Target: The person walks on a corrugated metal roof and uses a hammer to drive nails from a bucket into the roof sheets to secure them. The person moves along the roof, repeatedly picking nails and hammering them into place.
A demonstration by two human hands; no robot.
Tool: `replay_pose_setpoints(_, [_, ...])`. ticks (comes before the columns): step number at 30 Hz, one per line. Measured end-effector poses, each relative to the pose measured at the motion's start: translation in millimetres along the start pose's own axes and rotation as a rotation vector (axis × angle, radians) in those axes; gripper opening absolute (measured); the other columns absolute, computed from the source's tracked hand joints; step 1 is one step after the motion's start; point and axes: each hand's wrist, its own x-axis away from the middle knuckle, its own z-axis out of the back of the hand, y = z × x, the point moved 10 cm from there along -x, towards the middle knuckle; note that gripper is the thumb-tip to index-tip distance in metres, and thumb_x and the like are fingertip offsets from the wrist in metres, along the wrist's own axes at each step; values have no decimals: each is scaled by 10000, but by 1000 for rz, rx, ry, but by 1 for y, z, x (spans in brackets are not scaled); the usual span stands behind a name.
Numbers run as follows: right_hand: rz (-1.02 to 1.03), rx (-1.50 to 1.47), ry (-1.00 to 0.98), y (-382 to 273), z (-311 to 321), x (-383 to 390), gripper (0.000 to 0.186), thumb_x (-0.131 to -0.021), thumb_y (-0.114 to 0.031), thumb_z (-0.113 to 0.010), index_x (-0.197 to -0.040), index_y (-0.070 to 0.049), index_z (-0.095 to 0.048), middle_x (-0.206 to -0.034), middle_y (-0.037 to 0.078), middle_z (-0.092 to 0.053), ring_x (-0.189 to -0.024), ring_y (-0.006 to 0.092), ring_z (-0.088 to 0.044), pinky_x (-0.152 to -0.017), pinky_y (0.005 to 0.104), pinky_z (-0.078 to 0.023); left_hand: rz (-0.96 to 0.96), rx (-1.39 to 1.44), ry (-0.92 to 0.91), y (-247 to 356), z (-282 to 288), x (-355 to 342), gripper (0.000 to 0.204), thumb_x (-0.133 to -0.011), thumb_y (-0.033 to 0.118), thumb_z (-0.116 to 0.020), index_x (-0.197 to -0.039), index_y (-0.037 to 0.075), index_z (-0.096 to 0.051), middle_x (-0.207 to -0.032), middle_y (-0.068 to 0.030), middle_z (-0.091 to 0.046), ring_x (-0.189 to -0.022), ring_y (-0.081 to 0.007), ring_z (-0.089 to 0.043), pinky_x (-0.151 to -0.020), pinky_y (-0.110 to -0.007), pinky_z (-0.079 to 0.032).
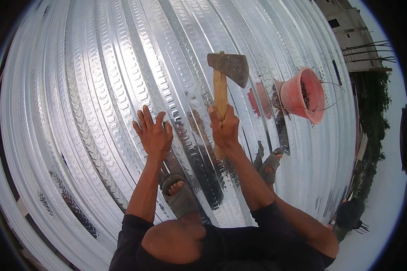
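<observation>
Head view: the right hand (225,128) is wrapped around the pale wooden handle of a dark-grey, metal-headed hatchet (230,68), and a loose grip or skewed swing could send the tool glancing toward the left hand (155,137), fingers spread apart and holding nothing, just to the left. Beneath, the shiny, silver, ribbed metal sheeting (95,83) might let the grey, open-toed sandals (184,202) slip, and a stray foot could tip the faded red, tapered bucket (292,98) at right, scattering its small dark pieces (305,94).

One left hand (156,137), one right hand (226,128), just one hatchet (220,86), one red bucket (294,95) on the right, two grey sandals (184,202) near, one building (346,29) far right. Metal ribs (122,67)? Way too many to count, tbh.
</observation>
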Motion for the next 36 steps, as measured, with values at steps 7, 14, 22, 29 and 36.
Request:
replay_pose_setpoints(7, [228,-234,260,-24,44,34,353,-1017,-277,-628,-994,67,-552,-738,157,-671,-628,274,-687,-582,386,-552,4,32,-53,7,-6,1,381,-911,229,-651,-1289,197,-673,-1659,-203,-292,-1563,-425,-182,-1249,-627,-81])
replay_pose_setpoints(14, [-136,265,-71,68,-25,24,362,-1027,-275,-606,-1064,80,-546,-743,287,-664,-685,494,-675,-606,531,-531,-36,4,-17,4,2,-2,399,-915,263,-665,-1304,173,-661,-1634,-236,-320,-1534,-448,-245,-1220,-665,-162])
replay_pose_setpoints(22, [251,-201,246,-35,37,33,305,-1020,-249,-630,-1033,40,-532,-708,216,-638,-618,344,-676,-573,445,-518,-15,17,-48,3,-8,7,386,-910,247,-648,-1293,207,-672,-1654,-208,-298,-1555,-430,-204,-1245,-633,-94])
replay_pose_setpoints(29, [-164,381,-219,69,-61,38,467,-1015,-388,-606,-1059,71,-532,-741,323,-651,-694,534,-661,-633,601,-514,-27,47,16,1,2,1,384,-908,245,-654,-1290,220,-675,-1647,-205,-311,-1550,-436,-216,-1252,-627,-92])
replay_pose_setpoints(36, [496,-537,305,-103,61,8,301,-1004,-229,-645,-1027,58,-559,-741,190,-647,-641,291,-676,-601,379,-541,-21,17,-7,-5,-1,6,387,-897,240,-664,-1282,203,-673,-1649,-199,-313,-1546,-434,-228,-1249,-623,-102])
